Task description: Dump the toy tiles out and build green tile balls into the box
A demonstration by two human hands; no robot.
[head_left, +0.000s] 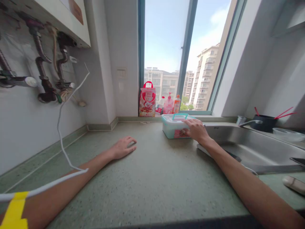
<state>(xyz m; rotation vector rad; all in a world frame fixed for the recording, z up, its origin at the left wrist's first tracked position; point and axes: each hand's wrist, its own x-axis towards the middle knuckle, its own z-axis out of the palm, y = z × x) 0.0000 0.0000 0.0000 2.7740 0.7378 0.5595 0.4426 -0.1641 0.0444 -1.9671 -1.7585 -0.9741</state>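
A mint-green plastic storage box [169, 129] with a clear lid and a teal carry handle [179, 116] sits at the back of the counter, just left of the sink. My right hand [197, 129] grips its right front corner, fingers over the lid and thumb lower on the front side. A red printed label [180, 133] shows on that front, partly covered by the hand. Well to the left of the box, my left hand [124, 147] rests on the green speckled counter [152, 178], thumb and fingers apart, holding nothing.
A steel sink [252, 143] with a faucet [241, 121] lies to the right, a black pot [263, 124] behind it. On the windowsill stand a red-pink package [147, 101] and several bottles [168, 104]. A white cable [59, 127] crosses the left side near my arm.
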